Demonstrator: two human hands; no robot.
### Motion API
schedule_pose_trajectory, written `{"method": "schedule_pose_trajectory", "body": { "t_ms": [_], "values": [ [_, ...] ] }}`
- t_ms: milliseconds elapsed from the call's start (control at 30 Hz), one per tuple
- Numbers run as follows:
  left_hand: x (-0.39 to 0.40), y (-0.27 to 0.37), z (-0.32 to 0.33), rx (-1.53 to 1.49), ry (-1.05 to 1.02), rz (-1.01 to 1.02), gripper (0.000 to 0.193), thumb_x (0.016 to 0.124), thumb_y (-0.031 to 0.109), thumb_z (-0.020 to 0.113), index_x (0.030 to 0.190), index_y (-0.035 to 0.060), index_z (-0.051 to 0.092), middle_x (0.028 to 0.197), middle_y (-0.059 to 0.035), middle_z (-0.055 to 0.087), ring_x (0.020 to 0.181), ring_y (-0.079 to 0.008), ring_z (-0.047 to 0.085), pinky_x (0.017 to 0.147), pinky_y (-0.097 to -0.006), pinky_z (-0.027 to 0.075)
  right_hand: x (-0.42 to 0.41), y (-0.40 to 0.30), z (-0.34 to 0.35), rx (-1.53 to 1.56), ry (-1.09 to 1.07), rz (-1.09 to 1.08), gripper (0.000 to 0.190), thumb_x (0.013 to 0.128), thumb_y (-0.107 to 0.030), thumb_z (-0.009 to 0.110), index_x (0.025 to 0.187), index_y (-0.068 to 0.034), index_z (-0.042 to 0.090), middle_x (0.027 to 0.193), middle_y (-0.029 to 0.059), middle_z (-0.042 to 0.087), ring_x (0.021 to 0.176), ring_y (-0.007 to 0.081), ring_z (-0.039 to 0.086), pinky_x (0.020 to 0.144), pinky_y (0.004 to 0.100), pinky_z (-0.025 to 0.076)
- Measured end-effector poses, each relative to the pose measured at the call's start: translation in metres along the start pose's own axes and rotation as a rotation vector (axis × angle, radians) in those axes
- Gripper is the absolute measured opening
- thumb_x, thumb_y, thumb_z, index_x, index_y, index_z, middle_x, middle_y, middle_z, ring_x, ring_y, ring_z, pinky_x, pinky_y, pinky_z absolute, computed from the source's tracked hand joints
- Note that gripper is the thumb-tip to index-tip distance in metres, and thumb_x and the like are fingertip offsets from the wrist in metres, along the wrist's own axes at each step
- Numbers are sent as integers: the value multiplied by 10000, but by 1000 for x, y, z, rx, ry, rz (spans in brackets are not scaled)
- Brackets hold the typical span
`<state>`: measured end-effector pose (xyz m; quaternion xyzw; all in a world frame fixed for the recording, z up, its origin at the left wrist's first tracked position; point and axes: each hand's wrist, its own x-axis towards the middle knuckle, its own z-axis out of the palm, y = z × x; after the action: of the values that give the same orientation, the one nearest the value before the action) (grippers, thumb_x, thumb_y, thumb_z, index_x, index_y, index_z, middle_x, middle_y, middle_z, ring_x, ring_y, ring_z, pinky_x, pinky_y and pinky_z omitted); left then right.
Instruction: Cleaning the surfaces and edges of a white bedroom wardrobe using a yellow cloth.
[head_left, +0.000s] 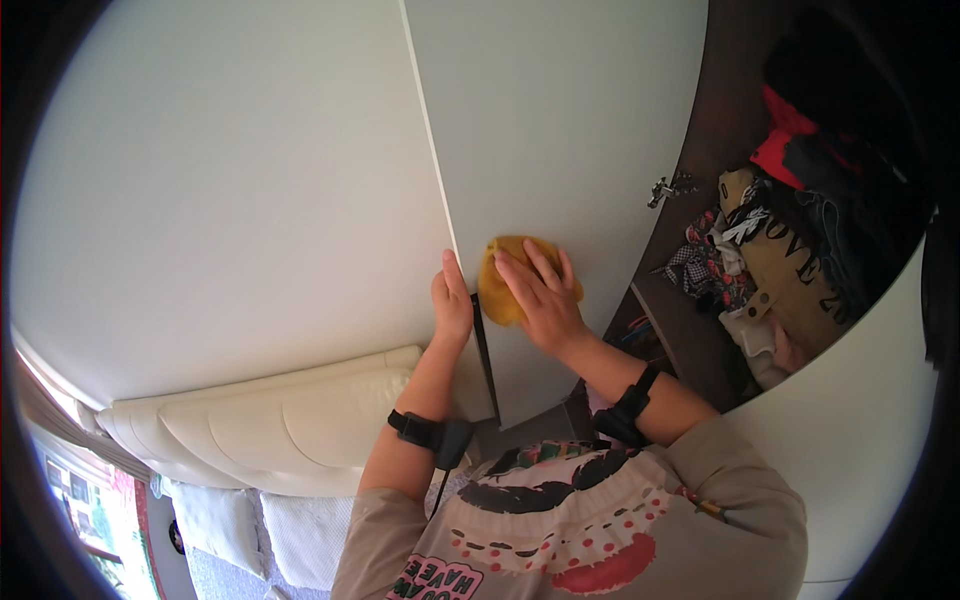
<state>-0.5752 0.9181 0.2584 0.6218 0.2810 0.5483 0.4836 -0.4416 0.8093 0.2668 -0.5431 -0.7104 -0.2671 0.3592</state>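
Observation:
A white wardrobe door (570, 135) stands swung out in front of me, its inner face towards me. My right hand (544, 300) presses a yellow cloth (499, 296) flat against the door's lower part, fingers spread over it. At the door's outer edge is my left hand (452, 300), gripping that edge with the thumb pointing up along it; the fingers behind the door are hidden. Just below this hand a dark strip (484, 360) runs along the edge.
A metal hinge (660, 193) joins the door to a dark wardrobe shelf space, where piled clothes (787, 262) lie at the right. Beyond my left arm are a cream padded headboard (300, 420) and a bed with white pillows (217, 525). A curtained window is at the lower left.

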Motion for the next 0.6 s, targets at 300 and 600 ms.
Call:
{"method": "schedule_pose_trajectory", "body": {
  "t_ms": [300,600],
  "values": [
    [-1,1,1,3,-25,3,639,1087,458,269,948,-46,635,821,-35,604,769,-119,515,714,-288,446,-9,7,6,-24,64,-31,707,817,-63,624,1485,-136,406,1512,-15,463,1440,256,341,1151,562,190],
    [-5,8,7,-84,-15,-45,632,1085,464,283,906,-36,626,784,-21,579,735,-104,486,679,-278,433,9,-1,-1,-18,95,-8,663,850,-111,622,1479,-134,413,1509,-2,465,1426,252,360,1145,538,208]
  ]
}}
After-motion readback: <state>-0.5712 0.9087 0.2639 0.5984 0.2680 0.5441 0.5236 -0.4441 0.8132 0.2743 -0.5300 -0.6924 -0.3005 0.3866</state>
